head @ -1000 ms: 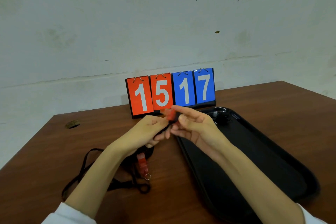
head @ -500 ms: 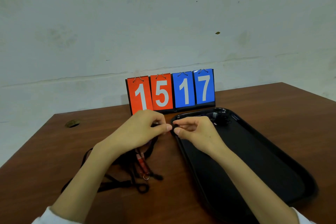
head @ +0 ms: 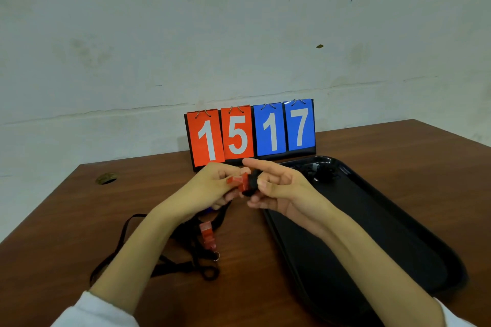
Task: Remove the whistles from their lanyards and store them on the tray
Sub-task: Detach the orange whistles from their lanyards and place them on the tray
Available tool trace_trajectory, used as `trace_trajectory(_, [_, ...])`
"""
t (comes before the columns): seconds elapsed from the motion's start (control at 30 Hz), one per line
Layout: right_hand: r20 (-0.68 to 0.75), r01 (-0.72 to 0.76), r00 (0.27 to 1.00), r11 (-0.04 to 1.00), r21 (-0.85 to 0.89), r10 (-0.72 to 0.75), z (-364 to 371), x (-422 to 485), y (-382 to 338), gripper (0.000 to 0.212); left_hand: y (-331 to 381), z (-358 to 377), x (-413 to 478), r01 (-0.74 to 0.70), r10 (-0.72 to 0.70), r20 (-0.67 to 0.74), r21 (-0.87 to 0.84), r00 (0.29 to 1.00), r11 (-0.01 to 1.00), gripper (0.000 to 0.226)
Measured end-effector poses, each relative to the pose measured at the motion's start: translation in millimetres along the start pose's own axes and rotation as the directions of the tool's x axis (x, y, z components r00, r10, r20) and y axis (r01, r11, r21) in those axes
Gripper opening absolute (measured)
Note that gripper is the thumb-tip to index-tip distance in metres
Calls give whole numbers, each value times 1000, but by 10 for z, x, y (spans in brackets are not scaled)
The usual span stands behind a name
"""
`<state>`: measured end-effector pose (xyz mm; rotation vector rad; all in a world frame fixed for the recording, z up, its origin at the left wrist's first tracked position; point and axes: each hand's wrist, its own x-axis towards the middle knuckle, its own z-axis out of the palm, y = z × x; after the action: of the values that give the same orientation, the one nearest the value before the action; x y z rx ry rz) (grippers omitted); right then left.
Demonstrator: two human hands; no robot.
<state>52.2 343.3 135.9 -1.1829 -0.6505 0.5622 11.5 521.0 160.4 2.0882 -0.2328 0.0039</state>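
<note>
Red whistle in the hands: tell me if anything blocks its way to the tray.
Nothing visible does. The whistle sits between left hand and right hand, just left of the tray, whose near part lies bare. Only the black lanyard end against it may tie it.

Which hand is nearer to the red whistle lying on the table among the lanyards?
Left. The left hand is just beyond that whistle, raised above it; the right hand is farther off to its right, by the tray.
</note>
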Motion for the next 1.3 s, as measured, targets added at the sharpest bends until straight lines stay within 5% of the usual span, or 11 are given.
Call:
trace_trajectory(0.17, [-82,15,997,978,206,2,-46,29,15,42,17,106,-1,-2,3,4,-99,1000,995,44])
trace_trajectory(0.4, [-465,71,885,993,93,-20,-81,63,102,24,-20,211,17,5,-7,4,353,1000,936,34])
trace_trajectory(0.53, [-515,-56,849,950,-308,-117,-77,69,141,25,12,244,1,-42,43,11,575,999,817,33])
trace_trajectory(0.63, [-372,-108,904,731,-673,-210,-65,68,161,27,71,175,-12,-76,96,-1,615,995,785,30])
trace_trajectory(0.7, [-268,-64,945,699,-712,-187,-42,66,146,25,109,106,-21,-91,137,-32,602,990,793,31])
trace_trajectory(1.0, [-29,28,999,959,-283,-38,-15,33,106,28,36,-142,12,-78,119,-110,323,987,943,47])
trace_trajectory(1.3, [115,-21,993,984,179,0,-22,59,95,52,40,33,-14,39,-34,26,-210,999,977,47])
